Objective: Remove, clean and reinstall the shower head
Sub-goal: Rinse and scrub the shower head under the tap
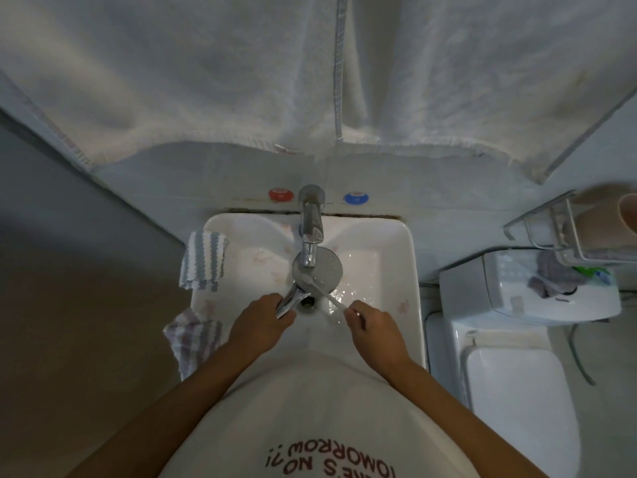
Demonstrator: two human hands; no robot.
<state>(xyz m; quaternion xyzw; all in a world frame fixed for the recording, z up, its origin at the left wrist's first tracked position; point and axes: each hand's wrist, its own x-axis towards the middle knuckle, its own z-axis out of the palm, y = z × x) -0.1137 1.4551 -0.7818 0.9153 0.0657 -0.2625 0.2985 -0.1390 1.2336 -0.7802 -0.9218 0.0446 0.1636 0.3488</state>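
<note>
Two hands point(265, 317) point(370, 322) scrub shower head point(322, 269) over sink point(406, 257).

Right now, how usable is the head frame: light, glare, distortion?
Head view: dim, bluish cast; fisheye bends the towel edges and walls; glare on the wet sink beside the shower head; toothbrush pale and faint; cup at right edge smeared.

You have a white sink point(396, 270) with a chrome tap point(311, 232) at its back edge, a red knob point(280, 194) and a blue knob point(356, 198) on the wall beside it. A striped cloth point(202, 260) drapes over the sink's left rim, a checked cloth point(193, 336) nearer you. White towels point(206, 81) hang above. At your right stand a toilet point(517, 391) and a wire rack point(565, 229).
</note>
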